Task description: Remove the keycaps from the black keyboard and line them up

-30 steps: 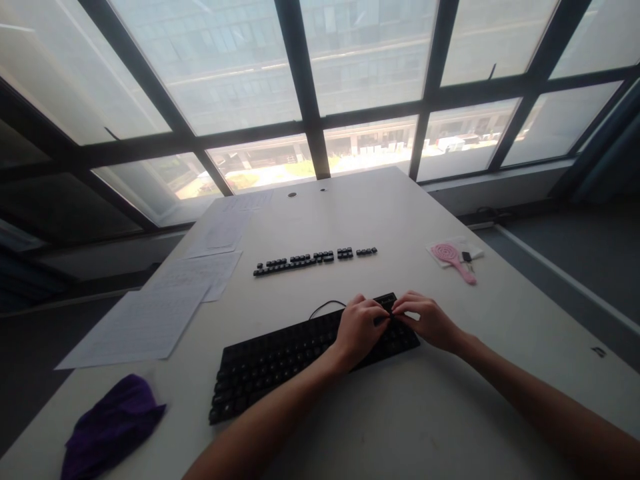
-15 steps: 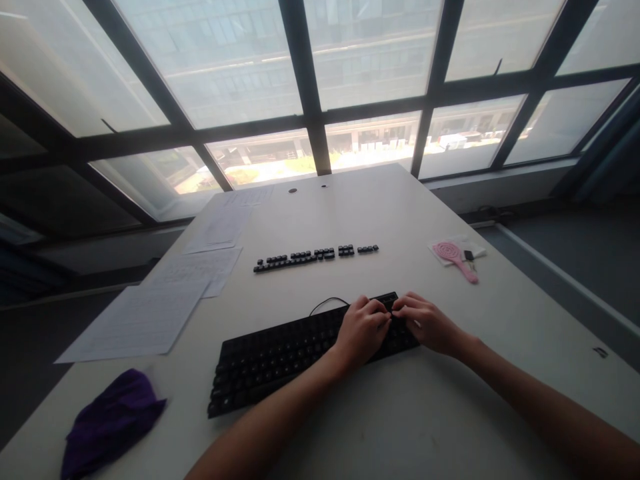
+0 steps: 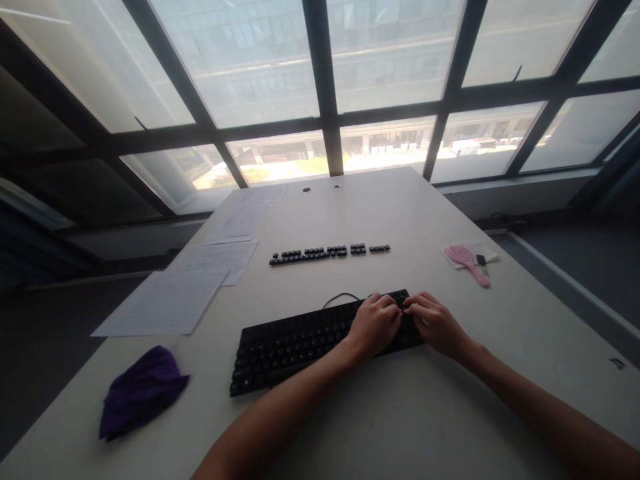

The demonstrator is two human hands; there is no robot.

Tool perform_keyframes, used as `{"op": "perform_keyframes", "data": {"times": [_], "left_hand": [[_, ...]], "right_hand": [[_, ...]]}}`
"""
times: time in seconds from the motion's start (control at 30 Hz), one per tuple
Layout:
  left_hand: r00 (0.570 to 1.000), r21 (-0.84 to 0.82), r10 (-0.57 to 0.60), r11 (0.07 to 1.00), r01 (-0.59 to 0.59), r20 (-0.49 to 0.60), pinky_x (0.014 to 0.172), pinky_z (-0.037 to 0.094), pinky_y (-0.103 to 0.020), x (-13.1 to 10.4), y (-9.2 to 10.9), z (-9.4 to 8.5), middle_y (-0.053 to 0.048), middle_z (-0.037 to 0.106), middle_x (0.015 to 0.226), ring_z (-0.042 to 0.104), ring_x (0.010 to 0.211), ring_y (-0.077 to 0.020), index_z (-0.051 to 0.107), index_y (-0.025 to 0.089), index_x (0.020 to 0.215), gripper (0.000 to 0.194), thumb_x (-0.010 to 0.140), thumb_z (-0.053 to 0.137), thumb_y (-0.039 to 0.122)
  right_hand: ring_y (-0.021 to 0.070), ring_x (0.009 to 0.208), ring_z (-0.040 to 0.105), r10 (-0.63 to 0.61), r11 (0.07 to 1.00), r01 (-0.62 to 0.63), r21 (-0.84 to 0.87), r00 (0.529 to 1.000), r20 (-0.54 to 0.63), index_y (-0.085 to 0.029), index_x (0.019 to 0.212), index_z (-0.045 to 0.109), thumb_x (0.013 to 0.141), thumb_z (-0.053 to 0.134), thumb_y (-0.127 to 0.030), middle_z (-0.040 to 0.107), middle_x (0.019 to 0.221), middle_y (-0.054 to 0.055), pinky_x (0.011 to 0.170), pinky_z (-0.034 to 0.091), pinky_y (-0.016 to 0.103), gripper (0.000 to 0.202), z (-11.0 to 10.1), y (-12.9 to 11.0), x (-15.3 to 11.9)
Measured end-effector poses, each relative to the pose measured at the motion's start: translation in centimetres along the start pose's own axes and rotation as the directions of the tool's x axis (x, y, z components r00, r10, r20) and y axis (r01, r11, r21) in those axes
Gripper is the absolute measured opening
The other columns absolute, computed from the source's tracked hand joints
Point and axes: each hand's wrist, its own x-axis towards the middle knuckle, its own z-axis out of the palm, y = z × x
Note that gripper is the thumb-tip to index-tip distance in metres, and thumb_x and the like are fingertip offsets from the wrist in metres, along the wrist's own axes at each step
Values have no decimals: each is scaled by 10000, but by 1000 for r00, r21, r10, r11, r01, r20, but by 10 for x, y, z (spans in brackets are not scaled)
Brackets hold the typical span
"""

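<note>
A black keyboard (image 3: 295, 353) lies at a slant on the white table. Its upper rows look flat and dark, without the raised keycaps of the lower rows. Over its right end, my left hand (image 3: 376, 323) has its fingers bent and closed, fingertips down among the keys. My right hand (image 3: 436, 321) meets it from the right, thumb and fingers pinched close to the left fingertips. What lies between the fingertips is too small and covered to make out. Beyond the keyboard, several loose black keycaps (image 3: 320, 254) stand lined up in rows.
Sheets of paper (image 3: 165, 300) lie along the table's left side, with a purple cloth (image 3: 145, 393) nearer me. To the right are a pink hairbrush (image 3: 467, 263) and a small black item (image 3: 481, 259) on a white packet. A cable (image 3: 341, 295) curves behind the keyboard. Windows (image 3: 390, 60) rise beyond the table (image 3: 380, 213).
The whole view has shifted, so everything sits a little further right in the picture. Both hands stay at the keyboard's right end with nearly the same finger pose.
</note>
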Motion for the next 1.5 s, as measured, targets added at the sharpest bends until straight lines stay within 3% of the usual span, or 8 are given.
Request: {"op": "perform_keyframes", "data": {"times": [0.2, 0.37, 0.53, 0.7, 0.87, 1.03, 1.3, 1.5], "left_hand": [[994, -109, -83, 991, 75, -74, 919, 493, -345, -9, -17, -59, -51, 708, 1053, 591, 996, -208, 705, 227, 1114, 225, 914, 604, 252], [926, -12, -261, 963, 267, -272, 904, 485, -352, -39, -108, -140, -46, 731, 1028, 623, 919, -205, 738, 215, 1039, 195, 881, 643, 276], [779, 11, -479, 849, 528, -405, 843, 501, -338, -87, -221, -185, -44, 762, 969, 632, 750, -190, 761, 189, 966, 190, 834, 667, 287], [711, -48, -564, 796, 604, -419, 848, 514, -332, -112, -277, -176, -54, 762, 987, 652, 745, -183, 755, 183, 994, 220, 811, 688, 285], [721, -71, -578, 796, 601, -383, 854, 517, -314, -107, -306, -155, -54, 761, 964, 666, 759, -177, 743, 184, 1051, 264, 798, 711, 250], [746, -86, -569, 811, 579, -346, 860, 509, -283, -97, -325, -148, -43, 751, 1048, 670, 795, -165, 734, 201, 1083, 283, 803, 700, 225], [760, -90, -581, 807, 583, -291, 796, 504, -284, -90, -320, -150, -49, 762, 888, 658, 750, -178, 781, 203, 932, 181, 801, 677, 271], [722, -152, -606, 791, 593, -334, 742, 521, -281, -117, -286, -170, -57, 767, 913, 641, 700, -161, 778, 176, 935, 202, 792, 692, 291]], "right_hand": [[236, 919, 600, 31, 999, -28, 22, 988, -153, -204, 934, 659, 871, 484, -58, 668, 959, 80, 813, 518, 397, 237, -4, -19, 29], [228, 922, 608, -24, 997, 38, 72, 983, -184, -208, 960, 674, 889, 507, -78, 684, 937, 69, 839, 501, 381, 223, 9, -48, 86], [221, 900, 597, -90, 993, 99, 71, 990, -112, -189, 928, 691, 871, 541, -75, 699, 905, 68, 833, 478, 348, 197, 66, -77, 165], [216, 943, 575, -88, 994, 92, -50, 993, 74, -175, 902, 707, 901, 563, -118, 711, 922, 75, 846, 429, 308, 155, 149, -100, 237], [229, 1020, 542, -22, 980, 61, -190, 979, 200, -176, 967, 719, 941, 568, -195, 719, 976, 90, 871, 378, 311, 154, 212, -111, 283], [260, 1070, 510, -13, 973, 66, -221, 972, 234, -161, 979, 727, 933, 583, -209, 719, 1006, 123, 884, 337, 349, 158, 240, -108, 308], [249, 992, 529, -28, 974, 89, -206, 959, 281, -123, 891, 720, 923, 529, -106, 719, 951, 152, 896, 306, 377, 195, 248, -114, 314], [219, 938, 572, -33, 995, 53, -86, 977, 211, -140, 878, 726, 907, 574, -124, 719, 924, 116, 861, 381, 333, 156, 234, -142, 285]]}}
